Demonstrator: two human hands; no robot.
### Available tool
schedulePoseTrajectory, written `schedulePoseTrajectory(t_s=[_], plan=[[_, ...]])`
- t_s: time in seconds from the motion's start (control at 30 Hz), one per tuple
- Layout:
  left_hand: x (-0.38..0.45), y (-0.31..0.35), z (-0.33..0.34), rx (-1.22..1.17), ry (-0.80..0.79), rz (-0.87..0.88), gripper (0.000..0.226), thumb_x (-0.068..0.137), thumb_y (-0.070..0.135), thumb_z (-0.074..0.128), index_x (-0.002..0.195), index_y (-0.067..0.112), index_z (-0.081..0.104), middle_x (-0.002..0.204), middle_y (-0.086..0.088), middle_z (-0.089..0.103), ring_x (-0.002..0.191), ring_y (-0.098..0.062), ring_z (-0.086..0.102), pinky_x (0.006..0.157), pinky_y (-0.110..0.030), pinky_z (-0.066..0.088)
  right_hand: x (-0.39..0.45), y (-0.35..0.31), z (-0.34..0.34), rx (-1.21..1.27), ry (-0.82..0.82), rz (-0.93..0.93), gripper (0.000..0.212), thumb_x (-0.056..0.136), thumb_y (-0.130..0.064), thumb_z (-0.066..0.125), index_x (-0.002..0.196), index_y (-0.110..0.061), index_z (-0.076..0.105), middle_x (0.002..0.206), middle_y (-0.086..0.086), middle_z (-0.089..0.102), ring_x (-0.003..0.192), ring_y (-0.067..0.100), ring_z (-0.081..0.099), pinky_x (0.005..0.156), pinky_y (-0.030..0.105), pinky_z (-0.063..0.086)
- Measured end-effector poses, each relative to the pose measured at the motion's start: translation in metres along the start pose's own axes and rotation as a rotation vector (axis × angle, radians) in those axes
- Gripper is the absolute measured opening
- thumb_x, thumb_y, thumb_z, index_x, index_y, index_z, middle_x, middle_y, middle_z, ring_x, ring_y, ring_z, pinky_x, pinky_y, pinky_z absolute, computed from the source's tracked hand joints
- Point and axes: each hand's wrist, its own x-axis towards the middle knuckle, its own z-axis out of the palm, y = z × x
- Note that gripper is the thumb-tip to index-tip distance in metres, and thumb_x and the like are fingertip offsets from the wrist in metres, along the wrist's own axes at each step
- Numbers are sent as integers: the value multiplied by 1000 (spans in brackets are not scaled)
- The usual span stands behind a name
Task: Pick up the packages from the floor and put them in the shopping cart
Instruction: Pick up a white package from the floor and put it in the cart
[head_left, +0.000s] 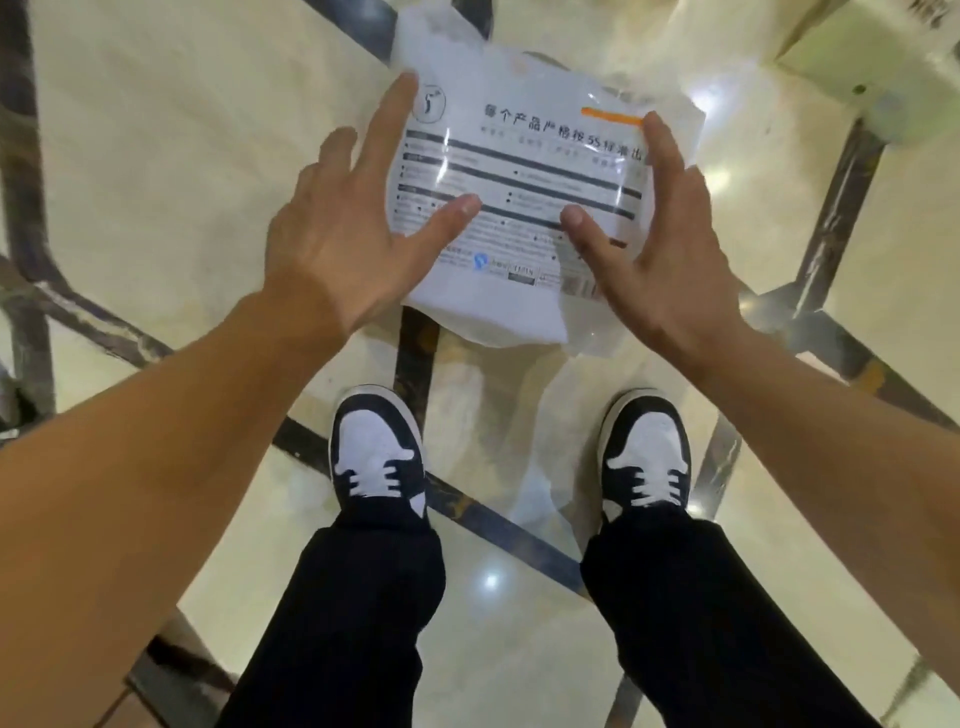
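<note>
Fingers (400, 104) spreading wide, your left hand (337, 239) and right hand (660, 254) flanking white package (519, 171) on floor (156, 156), grasp not closed; pickup step, next needing squeeze, lift.

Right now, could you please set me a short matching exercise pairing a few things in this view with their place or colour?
Things:
1. left hand
2. right hand
3. white plastic package
4. sneakers
5. box

Descriptions:
A. black and white, on the tiled floor
B. at the package's left edge, fingers spread
C. top right corner of the view
D. between both hands, printed with dark text
E. at the package's right edge

Pairs: 1-B, 2-E, 3-D, 4-A, 5-C
</note>
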Motion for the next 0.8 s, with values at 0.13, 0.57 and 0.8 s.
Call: schedulePoseTrajectory(t_s=[0.13,0.57,0.8], plan=[[10,-5,22,-283,-64,31,97,93,72,55,166,43,-1,162,-3,42,141,-30,50,112,-53,45,6,11,21,308,-11,0,98,96,-61,65,169,-33,6,160,10,43,147,26,48,120,47,43],[-66,75,-68,-292,95,-87,93,81,86,45,156,64,-6,155,8,47,126,-25,61,95,-41,51,-55,-52,-80,498,158,109,110,80,-77,68,164,-51,2,167,-18,32,148,2,42,115,33,44],[-133,209,-222,-190,194,-52,112,67,104,27,157,58,-21,156,6,55,118,-32,69,87,-43,55,-130,-128,-258,594,390,96,86,79,-76,67,153,-56,29,129,-32,67,109,-14,66,78,7,52]])
